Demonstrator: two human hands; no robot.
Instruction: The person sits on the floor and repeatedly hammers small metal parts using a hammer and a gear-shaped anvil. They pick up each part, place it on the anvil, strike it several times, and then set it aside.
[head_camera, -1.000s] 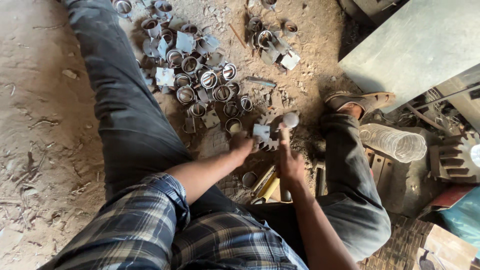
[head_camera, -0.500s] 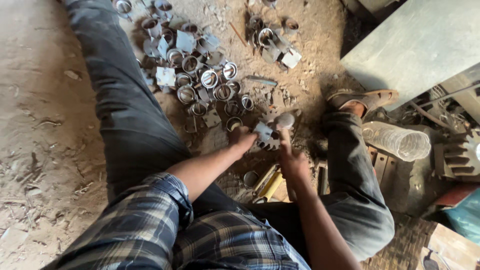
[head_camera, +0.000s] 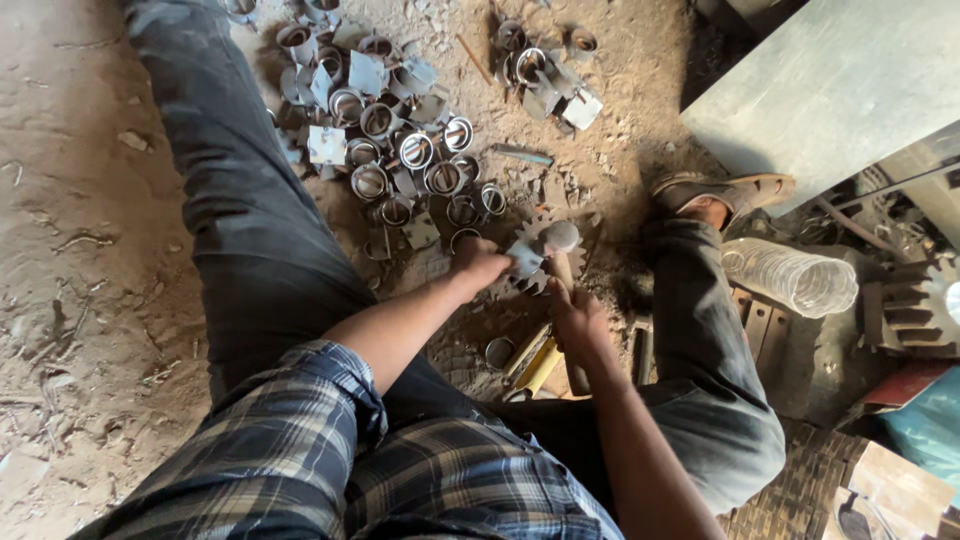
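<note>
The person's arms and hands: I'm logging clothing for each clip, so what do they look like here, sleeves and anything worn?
Both hands, the left hand and the right hand, are bare: no gloves, and no rings or watch that I can make out. The forearms are uncovered too. A plaid shirt in blue, grey and white has its left sleeve rolled up to about the elbow.

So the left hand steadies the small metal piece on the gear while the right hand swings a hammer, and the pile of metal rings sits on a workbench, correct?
Not quite. The pile of metal rings lies on the dirt floor between the person's legs, not on a workbench; the head view shows it. The rest holds: the left hand steadies the small metal piece on the gear, and the right hand holds the hammer.
</note>
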